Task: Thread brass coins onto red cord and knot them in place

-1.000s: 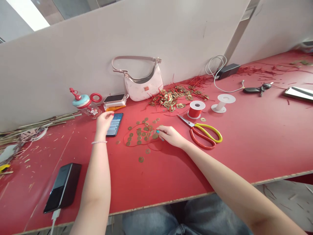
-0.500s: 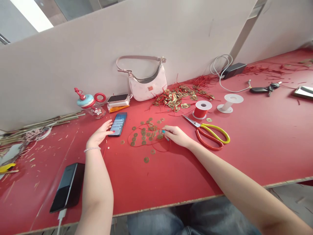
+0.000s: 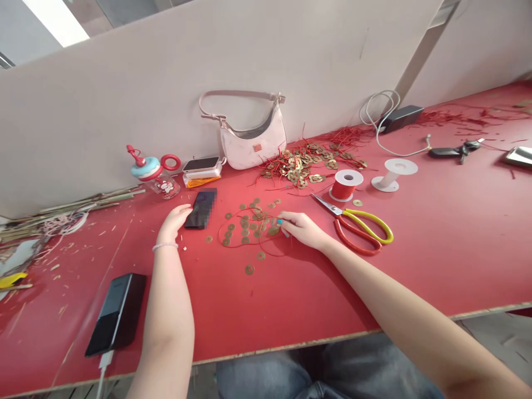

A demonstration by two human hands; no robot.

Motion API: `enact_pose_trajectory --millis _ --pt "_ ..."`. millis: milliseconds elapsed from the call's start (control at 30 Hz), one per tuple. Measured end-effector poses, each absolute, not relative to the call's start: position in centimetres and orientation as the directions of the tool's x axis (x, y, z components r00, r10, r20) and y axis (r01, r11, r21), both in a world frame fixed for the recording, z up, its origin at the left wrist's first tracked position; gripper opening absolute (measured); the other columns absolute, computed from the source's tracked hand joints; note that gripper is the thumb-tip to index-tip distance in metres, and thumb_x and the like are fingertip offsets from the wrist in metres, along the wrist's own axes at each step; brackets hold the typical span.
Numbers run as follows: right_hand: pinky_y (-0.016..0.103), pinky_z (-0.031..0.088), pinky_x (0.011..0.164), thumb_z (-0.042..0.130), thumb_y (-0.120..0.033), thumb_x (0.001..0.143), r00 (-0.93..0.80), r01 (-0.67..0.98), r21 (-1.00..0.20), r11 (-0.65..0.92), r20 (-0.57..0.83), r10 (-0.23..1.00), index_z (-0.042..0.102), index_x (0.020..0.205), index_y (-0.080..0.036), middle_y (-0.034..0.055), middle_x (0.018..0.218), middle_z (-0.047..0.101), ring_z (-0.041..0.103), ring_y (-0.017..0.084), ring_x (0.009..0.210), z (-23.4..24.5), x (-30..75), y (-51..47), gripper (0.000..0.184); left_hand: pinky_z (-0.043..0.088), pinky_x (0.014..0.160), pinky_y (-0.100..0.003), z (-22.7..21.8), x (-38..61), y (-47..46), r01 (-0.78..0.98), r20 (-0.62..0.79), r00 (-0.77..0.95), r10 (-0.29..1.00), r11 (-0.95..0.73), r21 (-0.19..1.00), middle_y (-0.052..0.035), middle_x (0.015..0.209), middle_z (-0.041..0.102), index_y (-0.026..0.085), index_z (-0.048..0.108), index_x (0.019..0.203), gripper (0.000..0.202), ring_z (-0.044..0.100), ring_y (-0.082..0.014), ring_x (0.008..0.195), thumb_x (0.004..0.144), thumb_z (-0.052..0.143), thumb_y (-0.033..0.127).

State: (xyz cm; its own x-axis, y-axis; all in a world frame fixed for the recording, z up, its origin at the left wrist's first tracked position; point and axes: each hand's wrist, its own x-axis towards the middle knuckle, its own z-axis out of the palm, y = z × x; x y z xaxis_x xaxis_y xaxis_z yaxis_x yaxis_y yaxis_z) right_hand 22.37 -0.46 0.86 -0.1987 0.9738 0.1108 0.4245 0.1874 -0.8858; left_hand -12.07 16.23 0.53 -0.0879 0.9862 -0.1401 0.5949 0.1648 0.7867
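My left hand (image 3: 172, 223) rests on the red table (image 3: 291, 293) with fingers loosely stretched, its thumb touching a dark phone (image 3: 201, 208); it holds nothing. My right hand (image 3: 301, 228) lies on the table, fingers curled and pinched at the edge of several small brass coins (image 3: 245, 226) scattered inside a loop of red cord (image 3: 233, 244). What the fingertips pinch is too small to name.
Red-and-yellow scissors (image 3: 357, 223), a red cord spool (image 3: 346, 184) and an empty white spool (image 3: 393, 173) lie right of the coins. A pile of strung coins (image 3: 305, 162), a pink handbag (image 3: 251, 141), a bottle (image 3: 153, 174) and a power bank (image 3: 117, 313) stand around.
My left hand drew back from the phone's screen and settled beside it. The phone's screen has gone dark. My right hand stayed at the coins.
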Motion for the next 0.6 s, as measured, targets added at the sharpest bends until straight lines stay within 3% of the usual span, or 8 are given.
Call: enact_pose_trajectory --millis 200,400,600 --pt "0.023 0.035 0.062 0.037 -0.025 0.084 -0.212 0.443 -0.874 0.2 0.114 0.971 0.046 0.065 -0.018 -0.0028 0.061 0.049 0.045 0.009 0.057 1.0 22.4 -0.5 0.022 0.036 0.102 -0.03 1.5 -12.6 14.8 0.51 -0.191 0.088 0.978 0.121 0.852 -0.0157 0.136 0.043 0.013 0.045 0.128 0.06 0.043 -0.021 0.124 0.07 0.06 0.024" --pt "0.023 0.036 0.063 0.037 -0.023 0.083 -0.207 0.453 -0.868 0.203 0.119 0.971 0.046 0.065 -0.018 -0.0025 0.062 0.05 0.046 0.009 0.058 1.0 22.4 -0.5 0.021 0.032 0.105 -0.035 1.7 -12.0 14.7 0.51 -0.233 0.072 0.97 0.165 0.844 -0.019 0.138 0.036 0.014 0.032 0.136 0.072 0.037 -0.0236 0.128 0.07 0.063 0.019" --pt "0.023 0.037 0.064 0.038 -0.024 0.084 -0.211 0.463 -0.86 0.213 0.126 0.969 0.047 0.065 -0.018 -0.0022 0.062 0.051 0.048 0.01 0.06 0.8 22.4 -0.5 0.022 0.034 0.104 -0.036 1.8 -11.9 14.7 0.547 -0.248 0.062 0.967 0.175 0.819 -0.018 0.139 0.035 0.016 0.029 0.137 0.075 0.035 -0.0242 0.129 0.071 0.064 0.019"
